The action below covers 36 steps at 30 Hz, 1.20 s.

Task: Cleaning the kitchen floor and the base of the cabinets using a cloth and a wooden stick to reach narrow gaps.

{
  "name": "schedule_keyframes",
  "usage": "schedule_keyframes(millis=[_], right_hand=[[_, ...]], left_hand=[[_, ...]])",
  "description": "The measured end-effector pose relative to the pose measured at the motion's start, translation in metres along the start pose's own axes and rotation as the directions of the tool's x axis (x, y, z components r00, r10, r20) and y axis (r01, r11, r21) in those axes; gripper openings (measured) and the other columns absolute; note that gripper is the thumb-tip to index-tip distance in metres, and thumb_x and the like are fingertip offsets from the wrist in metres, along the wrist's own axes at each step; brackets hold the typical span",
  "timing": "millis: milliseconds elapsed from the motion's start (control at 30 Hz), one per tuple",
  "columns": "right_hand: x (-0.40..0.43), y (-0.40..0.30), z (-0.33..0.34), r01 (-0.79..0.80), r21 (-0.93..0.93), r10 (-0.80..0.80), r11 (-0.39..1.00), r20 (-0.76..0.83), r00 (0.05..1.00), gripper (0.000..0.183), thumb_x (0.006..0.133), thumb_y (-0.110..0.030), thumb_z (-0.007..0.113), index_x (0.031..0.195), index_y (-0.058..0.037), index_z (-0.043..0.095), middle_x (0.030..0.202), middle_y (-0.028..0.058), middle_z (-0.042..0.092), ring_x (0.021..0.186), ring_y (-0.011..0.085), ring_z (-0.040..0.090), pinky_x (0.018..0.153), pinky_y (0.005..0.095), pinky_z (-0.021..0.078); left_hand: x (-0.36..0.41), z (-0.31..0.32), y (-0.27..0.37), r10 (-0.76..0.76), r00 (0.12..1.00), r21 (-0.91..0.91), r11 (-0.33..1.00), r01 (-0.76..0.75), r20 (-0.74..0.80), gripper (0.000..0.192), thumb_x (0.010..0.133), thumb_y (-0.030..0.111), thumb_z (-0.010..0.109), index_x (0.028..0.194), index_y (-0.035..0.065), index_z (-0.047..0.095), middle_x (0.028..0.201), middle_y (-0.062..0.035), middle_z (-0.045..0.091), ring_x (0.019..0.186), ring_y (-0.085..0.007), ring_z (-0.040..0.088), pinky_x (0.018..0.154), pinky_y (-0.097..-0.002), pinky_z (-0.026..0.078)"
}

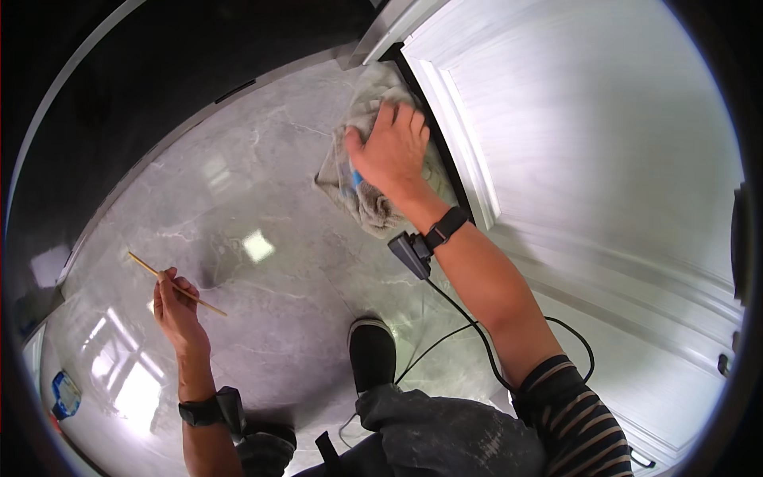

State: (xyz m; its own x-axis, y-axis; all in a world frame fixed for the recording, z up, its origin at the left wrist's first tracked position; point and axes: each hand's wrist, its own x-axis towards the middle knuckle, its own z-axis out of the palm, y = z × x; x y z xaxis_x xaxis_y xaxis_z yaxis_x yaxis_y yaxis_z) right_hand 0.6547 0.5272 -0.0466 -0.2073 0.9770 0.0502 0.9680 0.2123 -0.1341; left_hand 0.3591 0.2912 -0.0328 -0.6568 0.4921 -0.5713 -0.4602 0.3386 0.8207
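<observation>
My left hand (176, 307) pinches a thin wooden stick (143, 262) between thumb and fingers, above the glossy floor. The stick slants, with one end out to the upper left and the other past my fingers to the lower right. My right hand (390, 143) rests on top of a crumpled grey-beige cloth (381, 206), fingers spread and thumb out to the left. The cloth lies on the floor along the dark strip (438, 137) at the foot of a white panelled door. A small blue patch (357, 177) shows in the cloth beside my thumb.
The white door (584, 119) rises along the right, with its frame (393, 30) at the top. A dark panel (149, 77) stands beyond the marbled floor (286, 197). Black cable (459, 310) trails from my right wrist. A blue object (65, 393) lies far left.
</observation>
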Motion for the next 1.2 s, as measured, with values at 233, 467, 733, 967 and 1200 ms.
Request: schedule_keyframes(millis=[233, 467, 733, 967, 1200], right_hand=[[0.059, 0.001, 0.026, 0.006, 0.052, -0.002, 0.999, -0.078, 0.997, 0.075, 0.082, -0.037, 0.054, 0.139, 0.0096, 0.038, 0.15, 0.0283, 0.031, 0.14, 0.0415, 0.027, 0.114, 0.0523, 0.0211], [0.076, 0.01, 0.019, -0.18, 0.114, 0.184, 0.977, -0.018, 0.983, 0.073, 0.078, -0.035, 0.058, 0.135, 0.0081, 0.046, 0.151, 0.0233, 0.035, 0.141, 0.0382, 0.026, 0.116, 0.0525, 0.0183], [0.07, 0.025, 0.01, 0.193, 0.175, -0.202, 0.965, 0.036, 0.979, 0.061, 0.076, -0.025, 0.06, 0.132, -0.0026, 0.05, 0.146, 0.0141, 0.043, 0.136, 0.0326, 0.035, 0.112, 0.046, 0.0283], [0.051, -0.042, 0.049, 0.248, 0.241, -0.257, 0.938, 0.006, 0.966, 0.06, 0.078, -0.025, 0.062, 0.13, 0.0021, 0.05, 0.148, 0.0191, 0.039, 0.137, 0.038, 0.034, 0.113, 0.0473, 0.0286], [0.08, 0.005, 0.052, -0.08, 0.256, 0.079, 0.963, 0.015, 0.997, 0.062, 0.081, -0.036, 0.057, 0.133, -0.0048, 0.048, 0.151, 0.0201, 0.032, 0.143, 0.0417, 0.023, 0.115, 0.0545, 0.0195]], left_hand=[[-0.003, 0.007, 0.002, -0.05, 0.997, -0.001, 0.999, 0.05, 0.058, 0.03, 0.103, 0.033, 0.051, 0.103, 0.0039, 0.06, 0.074, -0.0009, 0.054, 0.068, -0.0109, 0.049, 0.064, -0.0244, 0.042], [0.0, 0.009, 0.002, -0.041, 0.998, -0.022, 0.999, 0.042, 0.047, 0.031, 0.102, 0.033, 0.051, 0.104, 0.0029, 0.059, 0.074, -0.0019, 0.054, 0.067, -0.0114, 0.049, 0.063, -0.0249, 0.042], [-0.01, 0.016, 0.011, -0.043, 0.998, -0.027, 0.999, 0.045, 0.053, 0.028, 0.102, 0.032, 0.053, 0.102, 0.0044, 0.059, 0.071, -0.0016, 0.053, 0.065, -0.0117, 0.05, 0.063, -0.0261, 0.042], [0.001, -0.015, -0.003, 0.018, 1.0, -0.021, 1.0, -0.018, 0.002, 0.028, 0.102, 0.032, 0.053, 0.102, 0.0045, 0.059, 0.071, -0.0017, 0.054, 0.065, -0.0113, 0.051, 0.062, -0.0261, 0.043], [-0.007, -0.004, 0.0, 0.004, 0.999, 0.003, 1.0, -0.004, 0.039, 0.028, 0.102, 0.033, 0.053, 0.102, 0.0056, 0.06, 0.072, -0.0013, 0.055, 0.065, -0.0115, 0.051, 0.062, -0.0254, 0.044]])
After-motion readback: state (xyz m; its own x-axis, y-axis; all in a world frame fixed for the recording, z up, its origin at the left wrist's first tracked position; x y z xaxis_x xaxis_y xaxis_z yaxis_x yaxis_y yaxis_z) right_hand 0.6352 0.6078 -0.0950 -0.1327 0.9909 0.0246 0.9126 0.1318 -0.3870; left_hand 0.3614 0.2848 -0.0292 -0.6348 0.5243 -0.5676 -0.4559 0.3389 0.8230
